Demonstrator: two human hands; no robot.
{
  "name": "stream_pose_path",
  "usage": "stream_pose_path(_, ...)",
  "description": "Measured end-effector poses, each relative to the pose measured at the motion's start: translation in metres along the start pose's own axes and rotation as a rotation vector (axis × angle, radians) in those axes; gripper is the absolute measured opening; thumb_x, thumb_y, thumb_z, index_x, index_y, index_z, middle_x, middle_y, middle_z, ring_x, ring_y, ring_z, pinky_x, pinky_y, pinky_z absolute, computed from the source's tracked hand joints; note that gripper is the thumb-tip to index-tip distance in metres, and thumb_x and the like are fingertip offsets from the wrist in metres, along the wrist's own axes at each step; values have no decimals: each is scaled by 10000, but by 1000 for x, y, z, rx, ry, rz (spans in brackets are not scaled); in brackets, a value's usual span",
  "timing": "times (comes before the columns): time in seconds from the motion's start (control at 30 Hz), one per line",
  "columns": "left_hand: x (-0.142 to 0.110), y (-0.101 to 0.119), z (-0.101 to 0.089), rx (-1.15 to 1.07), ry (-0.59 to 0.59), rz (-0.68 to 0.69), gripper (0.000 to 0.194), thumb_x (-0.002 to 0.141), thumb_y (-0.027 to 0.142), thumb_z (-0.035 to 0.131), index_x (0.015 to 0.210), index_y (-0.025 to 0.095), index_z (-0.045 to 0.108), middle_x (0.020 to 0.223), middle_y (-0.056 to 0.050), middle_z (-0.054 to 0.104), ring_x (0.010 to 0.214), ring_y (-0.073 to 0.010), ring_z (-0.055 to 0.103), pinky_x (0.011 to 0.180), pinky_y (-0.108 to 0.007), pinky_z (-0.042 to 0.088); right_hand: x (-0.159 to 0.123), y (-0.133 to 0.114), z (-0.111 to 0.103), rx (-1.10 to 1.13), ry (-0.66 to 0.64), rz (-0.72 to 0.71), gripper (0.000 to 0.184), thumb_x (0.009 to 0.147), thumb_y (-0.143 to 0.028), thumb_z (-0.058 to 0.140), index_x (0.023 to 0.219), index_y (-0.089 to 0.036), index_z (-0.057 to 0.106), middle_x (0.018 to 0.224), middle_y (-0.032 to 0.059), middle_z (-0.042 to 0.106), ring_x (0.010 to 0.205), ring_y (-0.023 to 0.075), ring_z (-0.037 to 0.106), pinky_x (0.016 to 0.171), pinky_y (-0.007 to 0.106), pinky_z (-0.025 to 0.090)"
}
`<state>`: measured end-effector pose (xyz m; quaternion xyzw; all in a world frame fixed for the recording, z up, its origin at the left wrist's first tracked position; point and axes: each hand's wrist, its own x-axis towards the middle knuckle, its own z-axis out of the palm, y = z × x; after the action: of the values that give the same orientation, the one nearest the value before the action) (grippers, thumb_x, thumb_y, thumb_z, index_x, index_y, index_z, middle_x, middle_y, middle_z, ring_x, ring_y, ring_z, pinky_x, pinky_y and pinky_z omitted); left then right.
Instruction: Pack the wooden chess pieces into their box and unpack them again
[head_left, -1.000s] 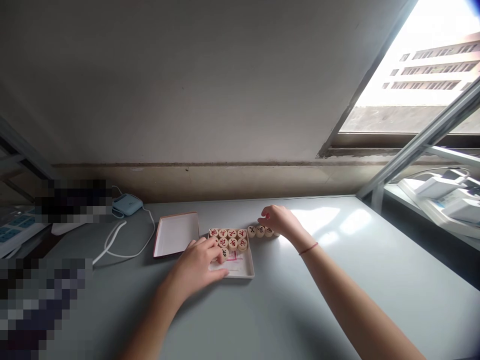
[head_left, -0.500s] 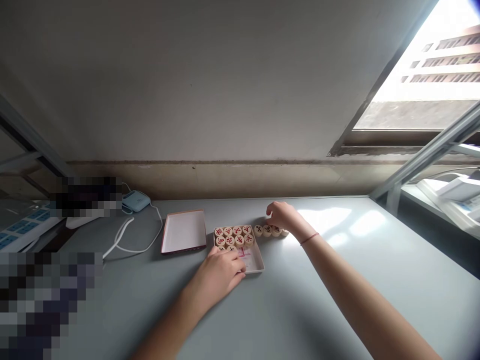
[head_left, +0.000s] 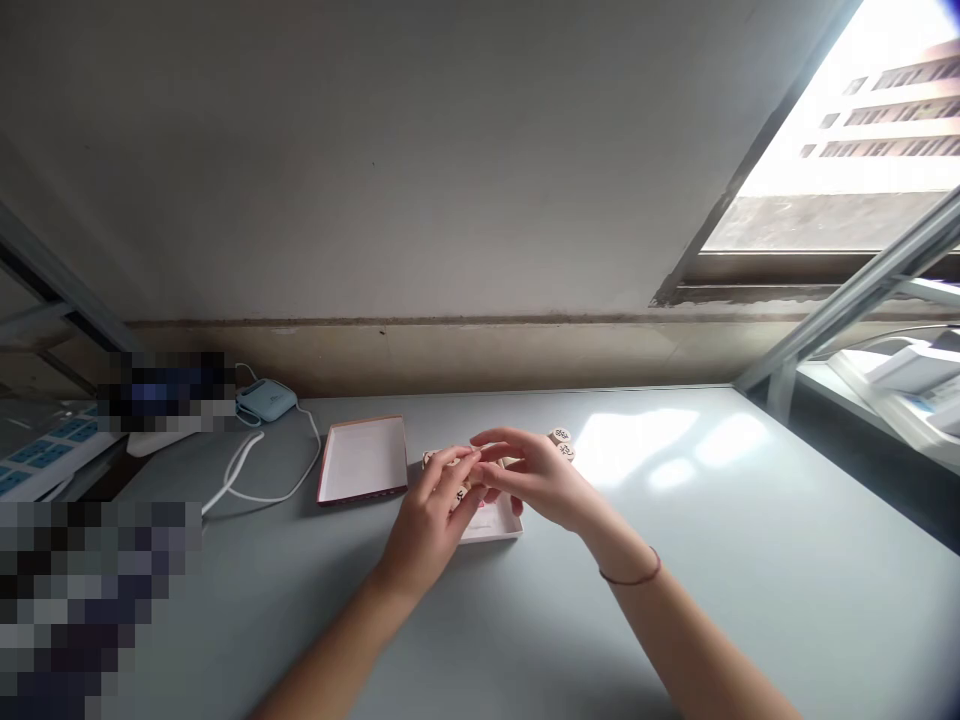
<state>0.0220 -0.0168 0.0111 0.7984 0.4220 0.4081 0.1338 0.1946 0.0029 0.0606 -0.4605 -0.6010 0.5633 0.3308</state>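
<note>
Both hands meet over a shallow white box (head_left: 499, 528) that holds round wooden xiangqi pieces. My left hand (head_left: 431, 510) reaches in from the left, its fingers and thumb curved around a piece (head_left: 460, 495) with a dark character. From the right, my right hand (head_left: 536, 478) has its thumb and fingers closed at the left fingertips, with a wooden piece partly visible between them. The hands hide most of the pieces in the box. Just beyond my right hand, two pieces with black characters, one of them this piece (head_left: 565, 453), stand on the table.
Left of the box lies its lid (head_left: 364, 460), inside facing up. Farther left are a light blue device (head_left: 267, 400), a white cable (head_left: 281, 498) and a power strip (head_left: 45, 455). The wall (head_left: 420, 360) borders the grey table (head_left: 570, 610) at the back.
My right hand has moved left and nearer, from the row of pieces to the box. My left hand has shifted up over the pieces, and the near part of that row is no longer seen.
</note>
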Motion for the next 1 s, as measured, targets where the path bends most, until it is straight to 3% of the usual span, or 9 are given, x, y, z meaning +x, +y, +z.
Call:
stream_pose_path(0.2, 4, -3, -1, -89, 57, -75, 201, 902, 235, 566, 1101, 257, 580, 1101, -44, 624, 1003, -177, 634, 857, -307, 543, 4, 15, 4, 146, 82, -74, 363, 762, -461, 686, 968, -169, 623, 918, 73, 694, 682, 137, 644, 557, 248, 523)
stream_pose_path(0.33, 3, -8, 1, -124, 52, -155, 73, 831, 173, 618, 859, 210, 561, 1066, -46, 583, 876, -150, 647, 790, -290, 546, 3, 23, -7, 150, 222, -19, 372, 750, -483, 686, 932, -160, 650, 921, 75, 682, 781, 167, 648, 662, 288, 543)
stream_pose_path(0.4, 2, -10, 3, -104, 10, -134, 114, 819, 160, 622, 770, 205, 530, 1004, -34, 588, 896, -161, 639, 787, -286, 528, 2, 27, -11, 155, 257, 6, 378, 734, -477, 701, 951, -172, 645, 917, 65, 673, 839, 183, 643, 712, 310, 546)
stream_pose_path(0.6, 1, -15, 10, 79, -208, 41, 161, 836, 183, 639, 713, 200, 536, 846, 4, 655, 849, -175, 601, 796, -322, 440, 0, 35, -16, 134, 258, 11, 298, 749, -385, 686, 971, -206, 599, 926, 33, 646, 848, 172, 635, 795, 340, 530)
stream_pose_path(0.73, 3, -15, 8, 266, -335, 61, 185, 881, 220, 590, 700, 194, 562, 725, 13, 639, 789, -176, 565, 776, -342, 395, -2, 32, -15, 25, 199, -11, 226, 783, -351, 625, 951, -202, 602, 916, 35, 637, 863, 182, 636, 758, 330, 537)
stream_pose_path(0.83, 4, -13, 6, 338, -332, 74, 60, 870, 239, 609, 823, 218, 641, 856, -14, 663, 856, -200, 550, 779, -357, 394, -5, 29, -15, -146, 157, -41, 167, 812, -315, 569, 933, -208, 612, 981, 44, 626, 874, 170, 628, 753, 317, 538)
stream_pose_path(0.9, 3, -12, 5, 365, -319, 90, 82, 857, 247, 629, 926, 260, 672, 950, -26, 662, 906, -219, 535, 785, -371, 399, -7, 30, -16, -262, 123, -84, 157, 822, -282, 548, 953, -223, 612, 1035, 47, 612, 863, 152, 619, 736, 298, 539)
stream_pose_path(1.0, 3, -10, 5, 391, -327, 94, 76, 861, 259, 625, 876, 278, 697, 974, -34, 648, 929, -230, 519, 783, -381, 408, -9, 34, -13, -453, 108, -150, 169, 800, -198, 553, 963, -232, 585, 954, 32, 618, 762, 134, 597, 657, 275, 519)
